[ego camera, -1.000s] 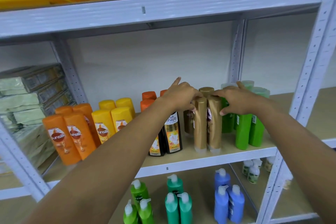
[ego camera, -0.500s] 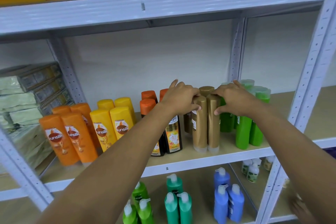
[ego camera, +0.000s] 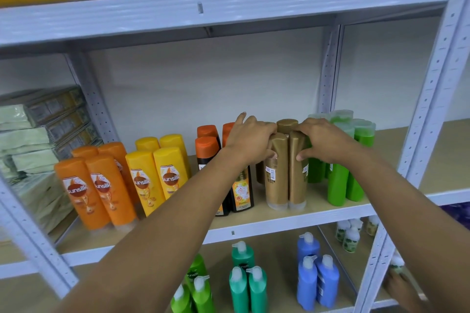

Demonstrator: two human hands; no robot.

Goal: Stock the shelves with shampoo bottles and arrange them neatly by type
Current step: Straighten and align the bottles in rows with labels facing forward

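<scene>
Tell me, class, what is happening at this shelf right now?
A person is tidying shampoo on the middle shelf. The left hand and right hand grip the tops of the gold bottles, pressing them together upright. Orange bottles, yellow bottles, black bottles and green bottles already stand grouped by colour alongside.

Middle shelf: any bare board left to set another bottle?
Yes: behind the gold bottles and the green bottles, toward the back wall, and right of the green ones. Crowded from the orange bottles to green along the front.
</scene>
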